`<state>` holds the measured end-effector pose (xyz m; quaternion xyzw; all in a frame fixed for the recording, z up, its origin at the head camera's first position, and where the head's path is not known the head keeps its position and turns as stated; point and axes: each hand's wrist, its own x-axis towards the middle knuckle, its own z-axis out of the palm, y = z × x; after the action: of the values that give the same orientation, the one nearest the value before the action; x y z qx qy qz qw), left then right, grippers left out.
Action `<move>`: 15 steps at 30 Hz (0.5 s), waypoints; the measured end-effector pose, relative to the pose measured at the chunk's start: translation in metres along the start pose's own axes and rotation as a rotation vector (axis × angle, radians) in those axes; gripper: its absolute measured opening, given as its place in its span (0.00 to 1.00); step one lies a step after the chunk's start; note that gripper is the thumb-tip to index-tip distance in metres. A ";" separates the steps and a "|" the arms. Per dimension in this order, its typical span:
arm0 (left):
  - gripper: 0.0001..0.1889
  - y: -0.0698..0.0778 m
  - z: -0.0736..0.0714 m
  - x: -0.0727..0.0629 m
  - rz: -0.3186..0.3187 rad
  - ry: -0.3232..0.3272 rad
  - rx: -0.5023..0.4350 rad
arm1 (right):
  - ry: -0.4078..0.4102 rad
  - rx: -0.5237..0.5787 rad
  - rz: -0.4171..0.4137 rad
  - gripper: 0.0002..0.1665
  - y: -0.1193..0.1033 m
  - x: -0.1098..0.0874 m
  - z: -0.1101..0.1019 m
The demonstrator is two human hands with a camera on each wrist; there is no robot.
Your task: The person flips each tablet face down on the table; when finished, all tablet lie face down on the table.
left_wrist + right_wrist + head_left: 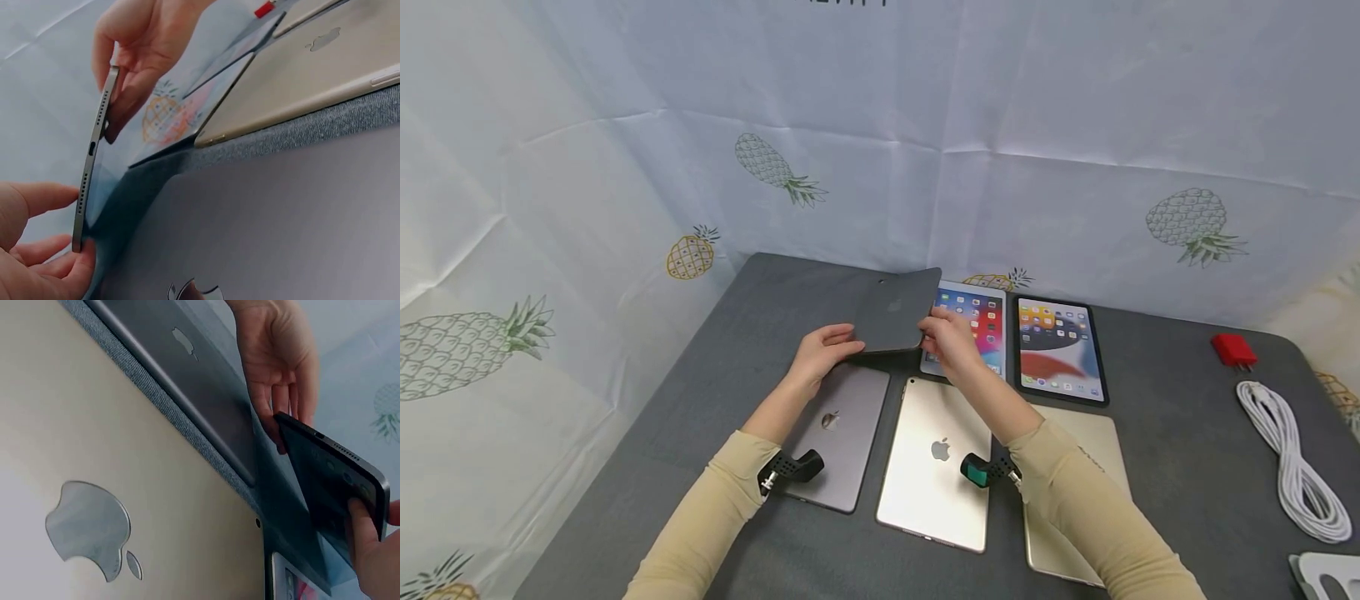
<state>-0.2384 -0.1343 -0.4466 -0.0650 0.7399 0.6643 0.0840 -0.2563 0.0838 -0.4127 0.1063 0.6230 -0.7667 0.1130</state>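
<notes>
Left of centre in the head view, the left hand [825, 354] pinches the near left corner of a dark grey tablet [895, 308]. The tablet is tilted above the counter [700, 400], back upward, just up the frame from both hands — its short port edge spans between them, its long axis seemingly running away. The right hand [953, 340] grips the near right corner — neither hand is nearer.

grey table [1172, 467] | three tablets [936, 492] face-down | two lit tablets [1060, 346] face-up | red plug [1232, 349] | coiled white cable [1294, 467]
</notes>
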 end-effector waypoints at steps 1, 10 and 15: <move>0.28 0.000 -0.001 0.000 0.000 0.004 0.010 | -0.002 -0.042 -0.004 0.32 0.000 0.000 0.000; 0.29 0.000 -0.009 -0.003 0.014 0.045 0.086 | -0.084 -0.407 -0.079 0.42 0.004 0.003 -0.003; 0.32 0.000 -0.013 -0.004 0.041 0.041 0.174 | -0.188 -0.626 -0.085 0.53 0.011 0.009 -0.007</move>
<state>-0.2353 -0.1472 -0.4447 -0.0559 0.7975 0.5976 0.0607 -0.2615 0.0880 -0.4273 -0.0310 0.8192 -0.5483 0.1653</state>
